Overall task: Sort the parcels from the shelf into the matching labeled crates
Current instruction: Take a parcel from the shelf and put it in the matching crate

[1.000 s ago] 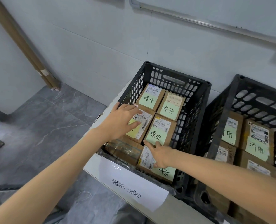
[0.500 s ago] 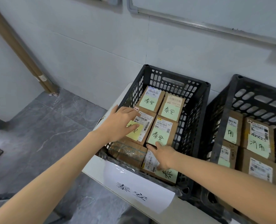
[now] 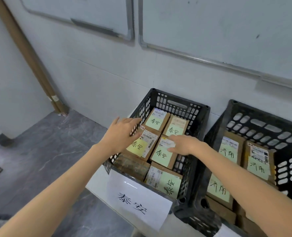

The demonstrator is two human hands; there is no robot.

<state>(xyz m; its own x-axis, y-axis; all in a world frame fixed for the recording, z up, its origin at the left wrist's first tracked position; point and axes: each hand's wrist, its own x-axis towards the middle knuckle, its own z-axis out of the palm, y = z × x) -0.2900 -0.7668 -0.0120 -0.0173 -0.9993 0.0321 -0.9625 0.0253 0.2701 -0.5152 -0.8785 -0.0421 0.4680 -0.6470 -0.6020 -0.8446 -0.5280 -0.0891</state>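
A black crate holds several brown parcels with green handwritten notes. A white paper label hangs on its front. My left hand hovers with straight fingers over the crate's left wall, its fingertips at the middle-left parcel. My right hand lies flat with relaxed fingers on the right edge of the middle-right parcel. Neither hand holds anything. A front-right parcel and a tape-wrapped parcel lie nearest me.
A second black crate to the right holds several parcels with different green notes. Both crates stand on a white surface against a tiled wall. Grey floor lies to the left, and a brown tube leans in the corner.
My right hand has moved from the front-right parcel up to the middle-right one. My left hand has lifted back off the middle-left parcel. The view has tilted upward.
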